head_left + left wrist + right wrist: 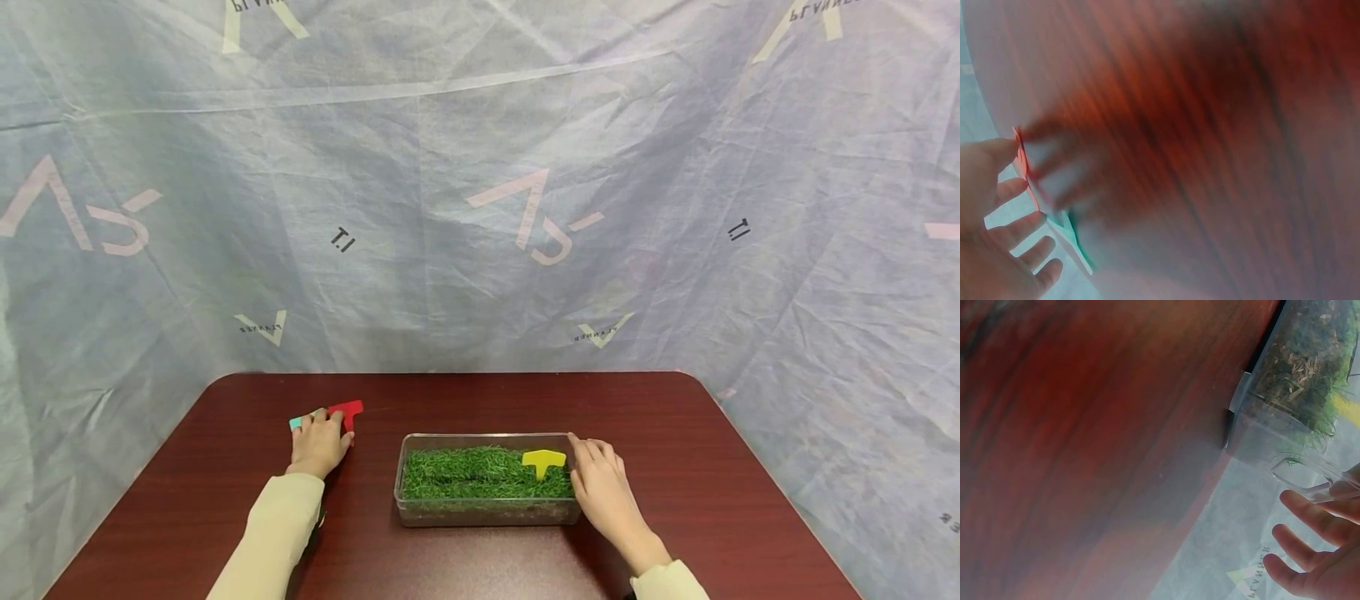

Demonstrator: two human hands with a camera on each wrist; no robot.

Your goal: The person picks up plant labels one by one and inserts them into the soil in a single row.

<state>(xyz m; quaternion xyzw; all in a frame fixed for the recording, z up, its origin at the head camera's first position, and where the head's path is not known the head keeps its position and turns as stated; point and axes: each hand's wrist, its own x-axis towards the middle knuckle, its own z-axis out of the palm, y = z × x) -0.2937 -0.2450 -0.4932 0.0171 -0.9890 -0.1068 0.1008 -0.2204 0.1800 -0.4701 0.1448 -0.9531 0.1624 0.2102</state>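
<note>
My left hand (318, 442) reaches over a red T-shaped plant label (348, 409) and a teal one (296, 422) lying at the table's left. Its fingers are spread and slightly bent, with the thumb and fingertips right at the red label (1021, 156). Lower down in the left wrist view, the green-teal label (1072, 234) shows by the other fingertips. My right hand (606, 487) rests against the right end of a clear plastic box (487, 512), fingers loosely extended at its rim (1304, 481). Artificial grass (480, 467) fills the box, and a yellow T-shaped label (543, 460) stands upright in it.
The dark red wood-grain table (465, 400) has rounded far corners. A grey printed cloth (420, 208) hangs behind it and along both sides. The box stands near the middle, between both hands, with the labels to its left.
</note>
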